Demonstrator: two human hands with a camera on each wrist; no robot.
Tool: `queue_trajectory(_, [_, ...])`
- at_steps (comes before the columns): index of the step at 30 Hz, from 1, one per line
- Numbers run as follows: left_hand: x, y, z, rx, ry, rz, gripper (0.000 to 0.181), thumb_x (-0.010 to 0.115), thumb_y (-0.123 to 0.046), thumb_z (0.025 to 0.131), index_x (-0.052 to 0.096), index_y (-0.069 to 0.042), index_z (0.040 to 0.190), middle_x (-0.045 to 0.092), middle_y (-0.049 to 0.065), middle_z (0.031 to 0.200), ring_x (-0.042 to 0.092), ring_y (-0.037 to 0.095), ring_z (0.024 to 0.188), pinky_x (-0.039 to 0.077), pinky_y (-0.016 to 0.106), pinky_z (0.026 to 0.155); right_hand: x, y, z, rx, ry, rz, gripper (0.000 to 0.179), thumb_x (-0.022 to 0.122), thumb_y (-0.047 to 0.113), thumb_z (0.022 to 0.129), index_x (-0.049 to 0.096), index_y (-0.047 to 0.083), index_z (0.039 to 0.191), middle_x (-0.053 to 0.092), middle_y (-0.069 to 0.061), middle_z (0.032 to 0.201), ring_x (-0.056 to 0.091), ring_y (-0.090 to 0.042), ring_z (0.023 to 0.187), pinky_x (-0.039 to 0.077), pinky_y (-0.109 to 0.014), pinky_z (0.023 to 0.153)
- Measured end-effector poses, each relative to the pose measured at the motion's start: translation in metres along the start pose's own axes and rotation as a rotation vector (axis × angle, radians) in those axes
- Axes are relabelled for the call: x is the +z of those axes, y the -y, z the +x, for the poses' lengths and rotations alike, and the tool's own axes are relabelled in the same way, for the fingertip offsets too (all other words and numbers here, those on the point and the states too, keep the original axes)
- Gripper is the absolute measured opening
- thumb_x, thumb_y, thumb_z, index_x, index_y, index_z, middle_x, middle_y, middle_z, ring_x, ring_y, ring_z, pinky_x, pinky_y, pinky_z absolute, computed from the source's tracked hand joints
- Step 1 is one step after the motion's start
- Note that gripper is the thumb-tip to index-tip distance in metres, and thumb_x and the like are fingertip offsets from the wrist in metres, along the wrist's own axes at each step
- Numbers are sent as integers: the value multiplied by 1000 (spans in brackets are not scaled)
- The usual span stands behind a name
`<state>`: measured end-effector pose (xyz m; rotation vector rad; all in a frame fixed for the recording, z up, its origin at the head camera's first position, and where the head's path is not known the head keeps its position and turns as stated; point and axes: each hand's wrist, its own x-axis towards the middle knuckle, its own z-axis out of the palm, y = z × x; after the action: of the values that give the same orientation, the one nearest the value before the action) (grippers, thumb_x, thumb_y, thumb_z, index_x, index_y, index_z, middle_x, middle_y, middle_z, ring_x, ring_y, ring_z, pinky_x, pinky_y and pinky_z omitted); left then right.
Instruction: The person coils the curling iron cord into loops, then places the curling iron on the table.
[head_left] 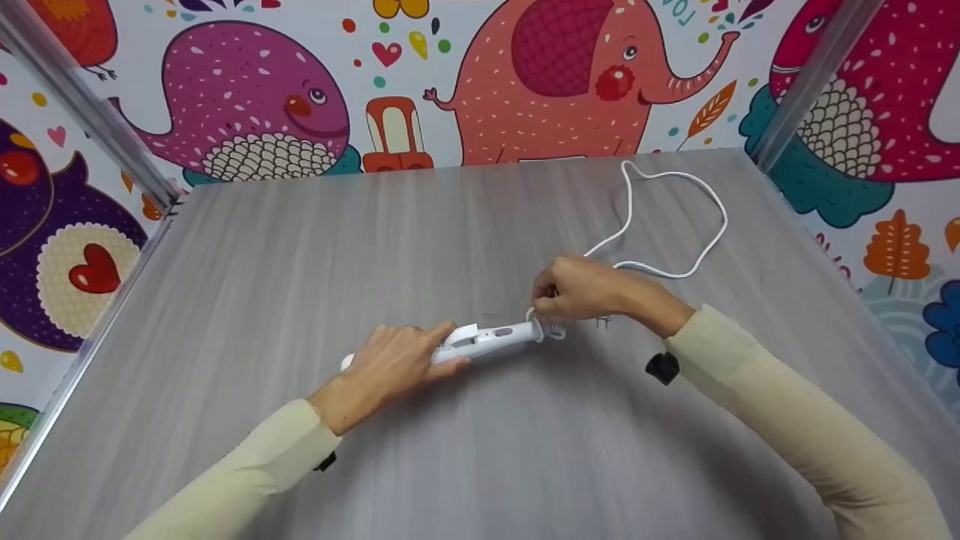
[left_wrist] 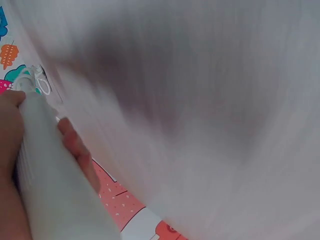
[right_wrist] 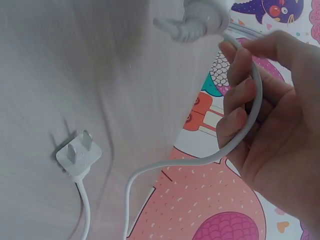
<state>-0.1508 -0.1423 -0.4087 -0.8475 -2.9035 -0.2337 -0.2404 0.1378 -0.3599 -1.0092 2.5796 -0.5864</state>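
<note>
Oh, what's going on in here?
A person's left hand grips a slim, white, wand-shaped appliance, while the right hand holds its thin white cord near the appliance's end. Part of the cord loops across the grey wood-grain table, and the white two-pronged plug isn't plugged into anything.

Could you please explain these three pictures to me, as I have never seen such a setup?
There is no robot here, only a person working bare-handed. The wide picture comes from a camera on the head, looking forward and down; the others come from a camera on each wrist. The left hand grips a white appliance, perhaps a hair iron. The right hand holds its cord near the appliance's end. A loop of the cord lies on the table. The right wrist view also shows the plug, though whether it touches the table is hard to tell.
</note>
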Motion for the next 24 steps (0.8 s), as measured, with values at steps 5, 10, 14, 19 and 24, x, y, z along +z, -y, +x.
queue_trajectory(5, [1,1,-1,-35,-28,0,41,63,-50,94,55,-14,110,46,1,59,38,16,50,36,36,43,-2,-2,-7,45,-1,80,19,62,19,96,77,7,95,66,-1,75,52,-9,62,44,-26,57])
queue_trajectory(10, [-1,4,-2,-137,-22,-42,42,63,-49,95,58,-13,117,41,-2,61,39,16,52,37,39,45,-7,-2,-15,33,9,137,21,62,22,98,78,11,90,64,1,69,49,-9,59,41,-25,54])
queue_trajectory(14, [-4,6,-1,-201,-32,-61,42,64,-48,94,58,-13,117,45,1,61,42,19,53,40,41,46,-8,-2,-18,-9,37,171,22,62,27,99,77,16,89,61,5,68,46,-9,58,37,-24,53])
queue_trajectory(19, [-8,5,1,-255,-15,-133,41,63,-49,95,57,-13,114,46,1,64,45,20,55,37,37,48,-2,-5,-18,-64,75,235,22,61,24,100,77,12,92,62,1,71,47,-8,58,37,-22,52])
queue_trajectory(24, [-11,6,-1,-284,-10,-199,42,63,-50,95,58,-15,116,51,1,67,47,18,56,34,31,48,7,-8,-15,-130,133,272,25,59,18,101,75,3,89,70,-10,83,55,-8,67,44,-22,60])
